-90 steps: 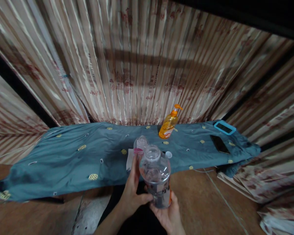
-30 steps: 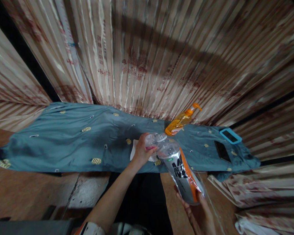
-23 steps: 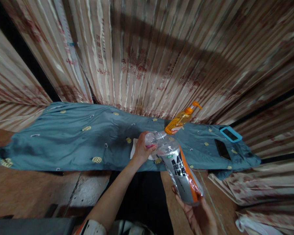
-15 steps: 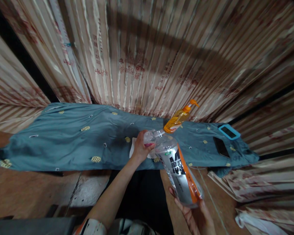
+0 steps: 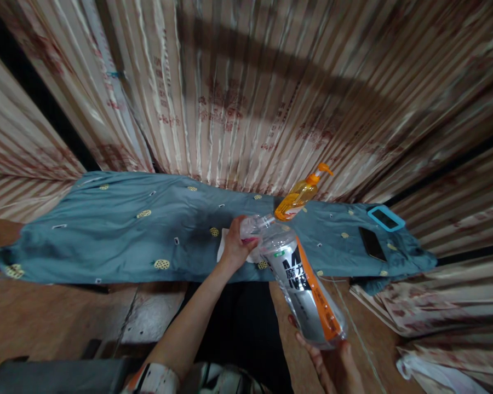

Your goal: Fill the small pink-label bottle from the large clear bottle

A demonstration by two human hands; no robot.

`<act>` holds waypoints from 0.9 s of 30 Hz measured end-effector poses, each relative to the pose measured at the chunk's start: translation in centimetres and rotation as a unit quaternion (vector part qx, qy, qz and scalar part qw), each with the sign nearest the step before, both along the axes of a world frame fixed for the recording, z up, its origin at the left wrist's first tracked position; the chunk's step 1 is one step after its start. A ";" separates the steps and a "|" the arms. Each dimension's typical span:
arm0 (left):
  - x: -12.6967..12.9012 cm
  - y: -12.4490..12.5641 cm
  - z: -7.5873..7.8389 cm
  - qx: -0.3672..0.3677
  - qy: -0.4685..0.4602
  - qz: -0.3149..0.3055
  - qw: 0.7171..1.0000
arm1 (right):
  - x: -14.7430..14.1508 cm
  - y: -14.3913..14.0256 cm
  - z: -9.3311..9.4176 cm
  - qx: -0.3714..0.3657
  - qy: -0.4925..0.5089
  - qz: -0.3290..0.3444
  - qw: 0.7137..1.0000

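The step in hand looks like a pour from one bottle into another. The right hand [image 5: 337,364] cradles the base of a large clear plastic bottle with a silver, black and orange label [image 5: 302,282], its fingers curled under the bottom, and tips it so the open mouth meets the mouth of a small clear bottle with a pink band [image 5: 252,230]. The left hand [image 5: 236,246] wraps that small bottle, fingers pressed around its body, just above the near edge of the desk. The next move, as I judge it, calls for keeping both mouths aligned while the tilt grows.

The desk wears a teal cloth with yellow pineapple prints [image 5: 119,230]. An orange pump dispenser bottle [image 5: 299,194] stands at its far edge; a black phone [image 5: 372,243] and a blue-framed device [image 5: 386,219] lie toward its right end. Striped cream-and-red curtains [image 5: 238,93] hang behind.
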State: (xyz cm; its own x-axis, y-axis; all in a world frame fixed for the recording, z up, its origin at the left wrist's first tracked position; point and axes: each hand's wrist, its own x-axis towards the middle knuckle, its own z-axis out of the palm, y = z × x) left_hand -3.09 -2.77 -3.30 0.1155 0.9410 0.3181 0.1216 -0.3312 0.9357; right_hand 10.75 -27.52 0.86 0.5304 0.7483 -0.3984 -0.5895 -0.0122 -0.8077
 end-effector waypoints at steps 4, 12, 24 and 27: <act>0.0 0.0 -0.1 -0.009 -0.012 -0.007 1.000 | 0.1 -0.1 -0.1 0.007 0.005 0.000 1.000; 0.0 -0.1 0.0 -0.014 -0.010 0.001 1.000 | 0.9 -0.9 -1.3 0.008 -0.040 -0.011 0.999; 0.0 -0.2 0.3 -0.024 -0.004 0.000 1.000 | 2.0 -1.1 -2.1 0.017 -0.083 0.000 0.996; 0.0 -0.2 0.2 -0.028 -0.004 0.004 1.000 | 2.0 -0.8 -1.7 0.032 -0.087 0.009 0.996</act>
